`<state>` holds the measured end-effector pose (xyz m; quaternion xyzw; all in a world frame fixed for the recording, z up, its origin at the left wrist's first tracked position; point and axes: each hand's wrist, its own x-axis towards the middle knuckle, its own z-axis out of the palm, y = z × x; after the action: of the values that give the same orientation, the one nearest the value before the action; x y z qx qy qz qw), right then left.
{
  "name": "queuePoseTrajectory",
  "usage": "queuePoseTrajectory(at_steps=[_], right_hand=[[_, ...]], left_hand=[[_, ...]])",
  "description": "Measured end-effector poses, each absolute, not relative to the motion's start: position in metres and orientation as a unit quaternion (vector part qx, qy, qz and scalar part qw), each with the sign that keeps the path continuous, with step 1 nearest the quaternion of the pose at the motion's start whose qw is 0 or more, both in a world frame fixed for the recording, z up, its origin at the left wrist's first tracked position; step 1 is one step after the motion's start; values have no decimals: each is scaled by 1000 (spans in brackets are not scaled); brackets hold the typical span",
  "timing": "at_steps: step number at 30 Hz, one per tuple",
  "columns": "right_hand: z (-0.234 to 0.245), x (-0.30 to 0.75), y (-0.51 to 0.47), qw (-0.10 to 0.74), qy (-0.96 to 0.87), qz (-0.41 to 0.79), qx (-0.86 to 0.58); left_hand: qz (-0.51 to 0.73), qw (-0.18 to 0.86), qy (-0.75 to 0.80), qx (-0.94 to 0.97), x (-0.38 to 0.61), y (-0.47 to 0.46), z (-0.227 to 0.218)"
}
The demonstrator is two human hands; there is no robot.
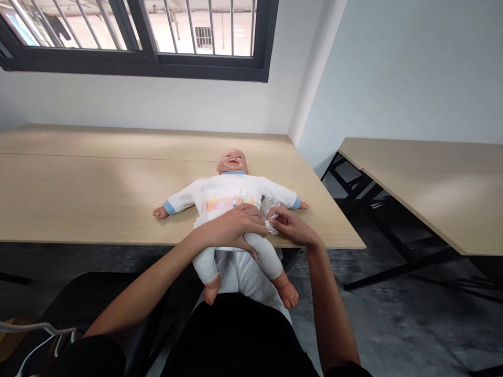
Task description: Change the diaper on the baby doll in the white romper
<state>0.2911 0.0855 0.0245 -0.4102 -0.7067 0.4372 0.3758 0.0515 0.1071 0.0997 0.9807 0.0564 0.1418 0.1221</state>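
A baby doll [233,186] lies on its back at the table's front edge, arms spread and legs hanging over the edge towards me. It wears a white top with blue collar and cuffs and a coloured print on the front. My left hand [236,225] lies across its waist and hip, fingers stretched out and thumb apart on the thigh. At the doll's hip on the right, my right hand [288,224] pinches the crumpled, thin white edge of a diaper [271,226]. The front of the diaper is mostly hidden under my left hand.
The doll rests on a light wooden table [78,199] against a wall below a barred window [204,31]. A second table [440,183] with black folding legs stands to the right. At the lower left are a black chair [102,288] and white cables [35,327].
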Motion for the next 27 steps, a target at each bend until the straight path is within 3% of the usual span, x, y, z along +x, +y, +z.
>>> queuePoseTrajectory(at_steps=[11,16,20,23,27], right_hand=[[12,325,80,455,-653,337,-502],[22,304,55,489,-588,251,-594],[15,290,29,438,-568,181,-673],[5,285,18,386,-593,118,-697],[-2,289,14,353,-598,56,-717]], left_hand=[[134,178,83,971,54,106,92],[236,187,109,947,56,100,92],[349,137,276,885,33,115,87],[308,127,404,852,13,135,79],[235,145,444,852,9,151,77]])
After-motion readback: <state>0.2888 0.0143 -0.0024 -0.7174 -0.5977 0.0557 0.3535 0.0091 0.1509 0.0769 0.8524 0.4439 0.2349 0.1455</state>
